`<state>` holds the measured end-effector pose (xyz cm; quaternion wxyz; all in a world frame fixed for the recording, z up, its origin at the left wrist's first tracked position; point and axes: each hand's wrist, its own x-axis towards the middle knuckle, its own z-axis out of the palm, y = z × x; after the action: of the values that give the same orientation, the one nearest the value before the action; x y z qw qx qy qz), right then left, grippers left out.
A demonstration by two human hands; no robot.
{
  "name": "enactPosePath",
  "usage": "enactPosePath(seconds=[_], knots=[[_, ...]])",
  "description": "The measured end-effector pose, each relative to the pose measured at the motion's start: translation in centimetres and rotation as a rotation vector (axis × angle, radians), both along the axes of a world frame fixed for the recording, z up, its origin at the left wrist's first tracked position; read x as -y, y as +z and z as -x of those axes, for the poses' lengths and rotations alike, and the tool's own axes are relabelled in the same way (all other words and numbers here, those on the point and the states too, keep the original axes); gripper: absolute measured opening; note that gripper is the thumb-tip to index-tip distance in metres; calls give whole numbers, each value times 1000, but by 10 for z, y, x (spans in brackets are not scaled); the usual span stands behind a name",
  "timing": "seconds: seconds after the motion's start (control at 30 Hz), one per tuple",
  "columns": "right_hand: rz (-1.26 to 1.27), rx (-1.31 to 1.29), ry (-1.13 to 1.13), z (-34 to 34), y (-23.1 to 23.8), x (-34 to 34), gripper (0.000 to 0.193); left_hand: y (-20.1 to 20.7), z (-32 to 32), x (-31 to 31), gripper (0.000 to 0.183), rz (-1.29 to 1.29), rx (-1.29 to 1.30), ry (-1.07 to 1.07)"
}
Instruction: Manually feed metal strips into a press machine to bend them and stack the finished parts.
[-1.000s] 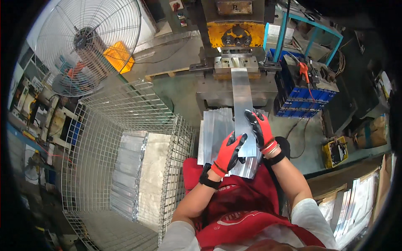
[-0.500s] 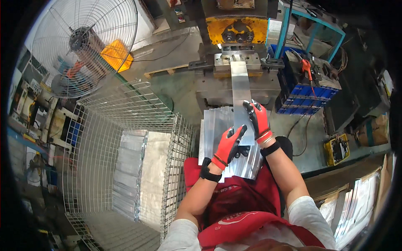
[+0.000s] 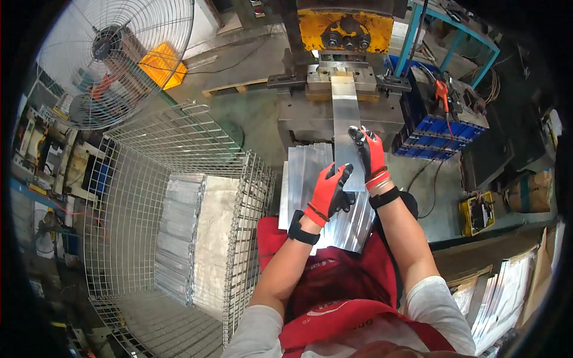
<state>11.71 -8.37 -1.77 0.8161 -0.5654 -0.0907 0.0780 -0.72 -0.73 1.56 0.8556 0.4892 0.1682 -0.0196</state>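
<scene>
A long flat metal strip (image 3: pixel 346 110) stretches away from me, its far end on the steel die (image 3: pixel 363 79) of a press. My right hand (image 3: pixel 371 154), in a red glove with black fingertips, grips the strip's right edge. My left hand (image 3: pixel 327 190), gloved alike, is closed at the strip's left edge near its close end; some of its fingers are hidden beneath. Under both hands, a stack of shiny metal strips (image 3: pixel 304 179) lies in front of my red apron (image 3: pixel 340 271).
A wire mesh cage (image 3: pixel 125 238) at left holds stacked metal strips (image 3: pixel 179 232). Behind it stands a large fan (image 3: pixel 110 45). The yellow press head (image 3: pixel 346 31) is above the die. Blue crates (image 3: pixel 427 137) stand to its right, a yellow basket (image 3: pixel 477 213) farther right.
Both hands and the strip have moved slightly forward, toward the die. The strip's near end now lies farther from me. The whole view has shifted a little.
</scene>
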Motion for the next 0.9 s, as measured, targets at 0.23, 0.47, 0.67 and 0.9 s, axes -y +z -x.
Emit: enactPosePath(seconds=[0.23, 0.47, 0.67, 0.9], knots=[[-52, -12, 39, 1, -2, 1, 10, -5, 1, -1, 16, -10, 30, 12], [-119, -35, 41, -4, -10, 1, 11, -9, -1, -2, 19, -3, 16, -4], [-131, -1, 43, -6, -15, 0, 12, -10, 1, -3, 25, -11, 18, 0], [-89, -2, 31, -2, -7, -1, 13, -14, 0, -4, 23, -31, 37, -9]])
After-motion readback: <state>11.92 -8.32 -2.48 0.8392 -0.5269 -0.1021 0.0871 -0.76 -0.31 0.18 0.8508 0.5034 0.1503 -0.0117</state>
